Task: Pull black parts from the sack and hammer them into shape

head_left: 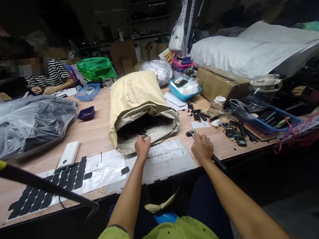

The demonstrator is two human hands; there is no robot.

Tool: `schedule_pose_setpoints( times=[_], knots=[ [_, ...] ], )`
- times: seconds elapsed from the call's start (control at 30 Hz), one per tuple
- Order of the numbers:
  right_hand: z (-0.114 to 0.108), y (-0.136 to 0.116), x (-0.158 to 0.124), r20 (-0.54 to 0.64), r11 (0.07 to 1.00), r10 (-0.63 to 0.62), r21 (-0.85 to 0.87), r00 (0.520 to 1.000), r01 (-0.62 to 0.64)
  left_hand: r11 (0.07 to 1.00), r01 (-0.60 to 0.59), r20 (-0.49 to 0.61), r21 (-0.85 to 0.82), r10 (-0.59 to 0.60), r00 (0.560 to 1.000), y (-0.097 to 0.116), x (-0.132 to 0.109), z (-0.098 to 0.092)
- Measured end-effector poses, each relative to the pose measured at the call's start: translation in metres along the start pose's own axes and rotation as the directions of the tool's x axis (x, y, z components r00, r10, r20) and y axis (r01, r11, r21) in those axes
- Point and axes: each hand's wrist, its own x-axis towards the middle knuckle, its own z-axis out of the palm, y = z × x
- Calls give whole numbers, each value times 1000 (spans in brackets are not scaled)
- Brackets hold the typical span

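Note:
My left hand is closed in a pinch at the mouth of a tan woven sack. Something small and dark shows at its fingertips, too small to name. The sack lies on its side with its opening towards me, and dark contents sit in shadow inside. My right hand is wrapped round a small hammer. The hammer's yellow and black head points left, and its black handle sticks out below my palm. Between my hands lies a pale grey sheet along the table edge.
At left, black stickers lie on a sheet beside a white power bank. A black and yellow bar crosses the front left. Right of the sack are black handle-like parts, a glass jar and a blue basket. A person sits opposite.

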Motion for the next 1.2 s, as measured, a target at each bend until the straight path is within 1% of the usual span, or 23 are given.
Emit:
schedule_pose_setpoints(
  times=[0.03,0.07,0.1,0.13,0.17,0.23,0.33,0.4,0.43,0.47,0.5,0.53,0.57,0.63,0.7,0.73,0.8,0.83,0.9,1.03,1.1,1.2],
  knots=[
    [1,0,0,-2,1000,-1,-1,1000,1,994,107,-32,33,-106,994,7,20,1],
    [1,-1,0,0,1000,0,-3,1000,0,980,188,-52,67,-185,981,12,37,1],
    [1,-1,0,3,1000,2,-6,1000,-2,963,252,-58,99,-247,967,14,50,2],
    [1,-2,-1,5,1000,3,-8,1000,-3,948,290,-58,128,-285,957,15,59,3],
    [0,-3,-1,7,1000,2,-9,1000,-2,939,312,-53,147,-308,950,14,66,3],
    [-1,-4,-1,9,1000,-1,-11,1000,1,934,319,-41,158,-317,948,10,72,3],
    [-3,-6,-1,20,1000,1,-11,1000,-1,948,285,-25,143,-285,958,3,71,1],
    [-4,-6,-1,30,1000,9,-6,1000,-9,954,267,-14,136,-267,964,2,65,-1],
    [-4,-6,-1,32,1000,11,-2,999,-11,961,245,-14,130,-245,969,2,60,-3],
    [-5,-7,0,34,1000,13,1,999,-13,972,200,-24,121,-199,980,2,53,-4],
    [-5,-7,0,36,1000,14,4,999,-15,985,129,-45,111,-125,991,2,44,-4],
    [-6,-7,0,38,1000,15,6,999,-16,994,32,-68,100,-25,997,1,34,-4],
    [-6,-7,0,39,1000,16,7,999,-17,993,-83,-80,89,90,993,0,22,-4],
    [-6,-7,0,36,1000,15,13,999,-15,949,-306,-49,72,309,950,-4,-3,-2],
    [-6,-6,0,23,1000,10,20,1000,-10,892,-448,62,65,444,894,-11,-25,1],
    [-5,-6,0,17,1000,9,22,1000,-9,867,-493,125,72,483,867,-14,-34,3],
    [-4,-5,0,9,1000,9,22,1000,-9,836,-538,230,104,506,831,-19,-46,7],
    [-4,-5,0,7,1000,9,21,1000,-9,831,-543,270,120,499,824,-21,-49,9],
    [-2,-5,0,2,1000,9,21,1000,-9,842,-521,317,139,460,829,-22,-52,12],
    [0,-2,0,-14,999,4,53,1000,-3,888,-442,337,122,382,861,-19,-53,15],
    [1,3,2,-12,995,3,100,1000,-2,901,-419,350,109,360,865,-17,-53,15],
    [-1,11,5,41,977,9,211,999,-18,910,-407,359,84,353,864,-16,-54,16]
  ],
)
